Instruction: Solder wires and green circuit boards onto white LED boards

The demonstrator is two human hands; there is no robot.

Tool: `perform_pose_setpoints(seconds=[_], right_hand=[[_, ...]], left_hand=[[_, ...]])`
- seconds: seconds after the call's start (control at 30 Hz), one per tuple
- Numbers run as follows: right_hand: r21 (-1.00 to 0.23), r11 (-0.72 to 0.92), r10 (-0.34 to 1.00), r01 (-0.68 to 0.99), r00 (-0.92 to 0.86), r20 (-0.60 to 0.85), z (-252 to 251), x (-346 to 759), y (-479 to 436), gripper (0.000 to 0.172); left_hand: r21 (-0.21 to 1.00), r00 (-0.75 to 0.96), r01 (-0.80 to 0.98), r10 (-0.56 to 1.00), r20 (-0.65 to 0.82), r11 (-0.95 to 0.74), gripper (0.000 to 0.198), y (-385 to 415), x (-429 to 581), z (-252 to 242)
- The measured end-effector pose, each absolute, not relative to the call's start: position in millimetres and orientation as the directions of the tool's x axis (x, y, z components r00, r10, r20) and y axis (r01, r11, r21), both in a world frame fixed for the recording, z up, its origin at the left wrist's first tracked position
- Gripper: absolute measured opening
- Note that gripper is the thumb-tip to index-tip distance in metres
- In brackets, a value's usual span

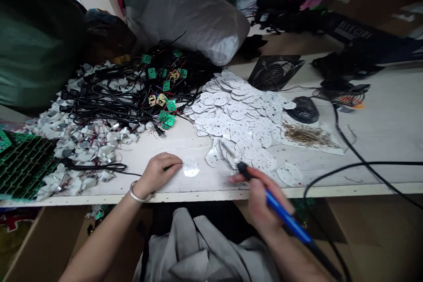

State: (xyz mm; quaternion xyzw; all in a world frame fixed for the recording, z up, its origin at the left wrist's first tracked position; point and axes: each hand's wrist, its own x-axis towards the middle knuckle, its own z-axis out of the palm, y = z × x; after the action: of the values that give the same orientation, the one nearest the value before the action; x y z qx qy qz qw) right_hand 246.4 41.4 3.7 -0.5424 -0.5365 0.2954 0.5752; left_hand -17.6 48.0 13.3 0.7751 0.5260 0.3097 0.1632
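The left hand is closed, with a small green part pinched at the fingertips and resting on the bench, just beside a perforated white disc. A metal bangle is worn on that wrist. The right hand is closed around a blue-handled soldering iron, which is held like a pen, with its thin tip angled over the bench and pointed toward a loose group of discs near the bench edge. Behind both hands, a large heap of white discs is spread across the bench. Green circuit boards lie tangled in black cables to the left of the heap, and white wired parts are piled nearer the left end. A green grid panel lies at the far left. To the right, brown scraps are scattered on a sheet of paper, and a black fan guard lies beyond the heap. A loose black cord runs across the right side of the bench, and a grey sack is slumped against the far edge.
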Motion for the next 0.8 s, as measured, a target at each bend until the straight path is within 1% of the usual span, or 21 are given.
perform_pose_setpoints(seconds=[0.03,0.1,0.17,0.27,0.37,0.43,0.6,0.7,0.8], right_hand=[[-0.937,0.255,0.95,0.237,0.122,0.289,2.4,234.0,35.1,0.021],[-0.911,0.331,0.942,0.246,-0.04,0.332,0.6,213.9,29.3,0.019],[-0.854,0.452,0.891,0.258,-0.167,0.421,-0.6,201.1,31.4,0.022],[-0.75,0.596,0.8,0.287,-0.296,0.522,-3.9,193.3,39.1,0.029],[-0.67,0.65,0.758,0.358,-0.357,0.545,-9.8,193.2,42.4,0.031],[-0.634,0.666,0.745,0.393,-0.39,0.541,-13.2,194.3,41.7,0.03],[-0.627,0.657,0.753,0.418,-0.404,0.52,-15.0,195.7,40.8,0.028],[-0.619,0.662,0.749,0.422,-0.404,0.526,-14.7,195.1,42.8,0.03],[-0.623,0.681,0.732,0.385,-0.391,0.558,-15.5,194.0,41.7,0.029]], left_hand=[[0.56,0.268,0.725,0.913,0.308,-0.402,0.015,46.8,-17.3,14.4],[0.512,0.306,0.74,0.896,0.322,-0.436,0.017,44.6,-16.9,15.8],[0.472,0.322,0.747,0.876,0.36,-0.468,0.018,43.5,-16.5,15.3],[0.431,0.282,0.764,0.849,0.446,-0.48,0.017,43.6,-15.4,10.9],[0.383,0.26,0.793,0.831,0.491,-0.474,0.017,43.9,-13.8,5.8],[0.371,0.257,0.807,0.839,0.481,-0.46,0.017,42.9,-13.3,4.6],[0.464,0.23,0.794,0.901,0.368,-0.392,0.024,36.6,-15.8,13.5],[0.46,0.303,0.768,0.885,0.353,-0.446,0.018,33.4,-16.9,22.5],[0.428,0.358,0.738,0.841,0.407,-0.521,0.014,29.6,-13.6,29.7]])
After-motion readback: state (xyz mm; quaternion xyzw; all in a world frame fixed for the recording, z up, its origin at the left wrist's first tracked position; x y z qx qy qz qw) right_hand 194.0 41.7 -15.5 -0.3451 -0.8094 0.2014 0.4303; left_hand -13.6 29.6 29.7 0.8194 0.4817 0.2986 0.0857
